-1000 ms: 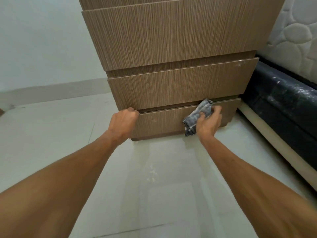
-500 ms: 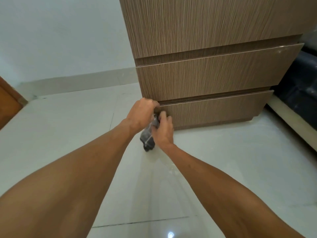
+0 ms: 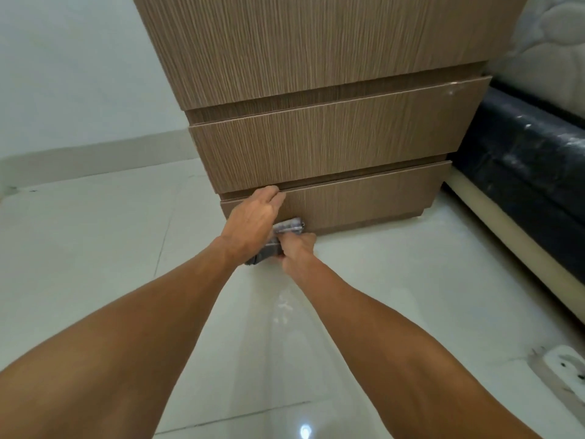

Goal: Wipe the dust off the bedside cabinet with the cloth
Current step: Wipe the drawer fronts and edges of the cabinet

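The bedside cabinet point(image 3: 332, 144) is brown wood-grain with stacked drawer fronts and stands on the pale tiled floor. My left hand point(image 3: 253, 220) rests on the left end of the bottom drawer point(image 3: 364, 198), its fingertips hooked over the drawer's top edge. Just below it, my right hand point(image 3: 297, 248) grips a grey checked cloth point(image 3: 289, 225) pressed against the lower left part of that drawer front. Part of the cloth hangs down between my two hands, partly hidden by the left wrist.
A bed base wrapped in dark plastic point(image 3: 531, 172) with a white mattress point(image 3: 550, 36) above it stands right of the cabinet. A white wall point(image 3: 79, 74) and skirting lie to the left. A white object point(image 3: 566, 365) lies on the floor at the lower right.
My right hand swept the cloth from the right end of the bottom drawer to its left end, beneath my left hand. My left hand stayed at the drawer's top edge.
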